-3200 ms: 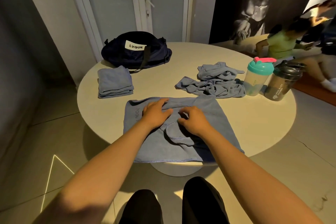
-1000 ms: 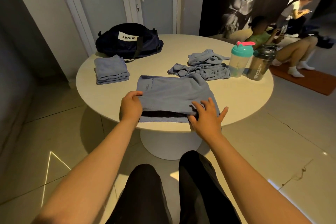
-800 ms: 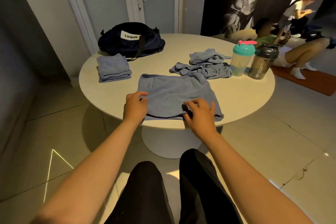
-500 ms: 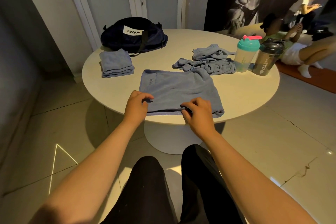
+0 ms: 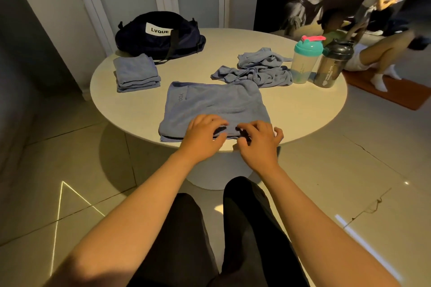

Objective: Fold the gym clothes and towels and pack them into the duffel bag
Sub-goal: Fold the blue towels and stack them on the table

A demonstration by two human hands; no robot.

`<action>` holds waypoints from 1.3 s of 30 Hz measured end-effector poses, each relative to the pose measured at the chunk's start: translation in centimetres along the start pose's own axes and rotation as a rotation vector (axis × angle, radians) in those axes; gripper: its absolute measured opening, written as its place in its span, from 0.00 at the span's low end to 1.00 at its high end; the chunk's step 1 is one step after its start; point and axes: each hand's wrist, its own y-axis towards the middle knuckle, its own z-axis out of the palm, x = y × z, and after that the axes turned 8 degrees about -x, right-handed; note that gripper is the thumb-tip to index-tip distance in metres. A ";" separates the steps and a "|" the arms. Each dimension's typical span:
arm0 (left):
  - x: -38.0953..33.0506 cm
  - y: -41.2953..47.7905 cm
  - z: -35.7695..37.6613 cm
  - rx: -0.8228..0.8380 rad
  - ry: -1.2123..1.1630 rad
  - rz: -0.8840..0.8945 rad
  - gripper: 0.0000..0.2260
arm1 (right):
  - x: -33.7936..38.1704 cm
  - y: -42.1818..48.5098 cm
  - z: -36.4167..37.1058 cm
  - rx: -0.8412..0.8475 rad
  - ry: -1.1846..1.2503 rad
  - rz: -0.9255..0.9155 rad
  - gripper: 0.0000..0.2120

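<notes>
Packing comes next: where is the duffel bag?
In the head view, the duffel bag sits far left on the table, just behind the folded towel stack.

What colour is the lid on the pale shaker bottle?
Teal lid with a pink flip tab; head view.

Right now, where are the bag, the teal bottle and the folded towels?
bag (image 5: 152, 45), head view, dark body below the white label.
teal bottle (image 5: 303, 67), head view, its pale body.
folded towels (image 5: 135, 70), head view, top towel of the stack.
</notes>
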 end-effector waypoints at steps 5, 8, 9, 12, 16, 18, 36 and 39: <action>-1.4 0.1 2.9 -0.030 0.051 -0.087 0.15 | -2.5 -0.1 -1.8 -0.013 -0.047 0.135 0.13; -1.9 0.4 3.2 -0.131 0.041 -0.092 0.04 | -3.2 0.1 -2.2 -0.014 -0.104 0.162 0.11; -2.1 0.7 3.2 -0.129 0.038 -0.077 0.04 | -3.2 0.3 -2.4 -0.010 -0.096 0.156 0.10; -2.6 1.1 3.5 -0.038 0.002 -0.017 0.05 | -3.3 0.9 -2.8 -0.017 0.089 0.142 0.10; -2.4 0.7 3.8 -0.058 -0.066 -0.034 0.04 | -3.3 1.7 -3.7 -0.055 0.290 0.208 0.12; -2.3 0.3 4.0 -0.101 -0.045 -0.027 0.03 | -3.5 1.9 -4.0 -0.058 0.355 0.271 0.15; -2.2 -0.2 3.6 0.143 0.076 0.013 0.22 | -4.6 -0.5 -3.7 0.081 0.073 0.263 0.22; -2.5 -0.3 3.5 0.194 0.129 0.000 0.22 | -4.2 -0.7 -3.2 0.012 0.077 0.184 0.19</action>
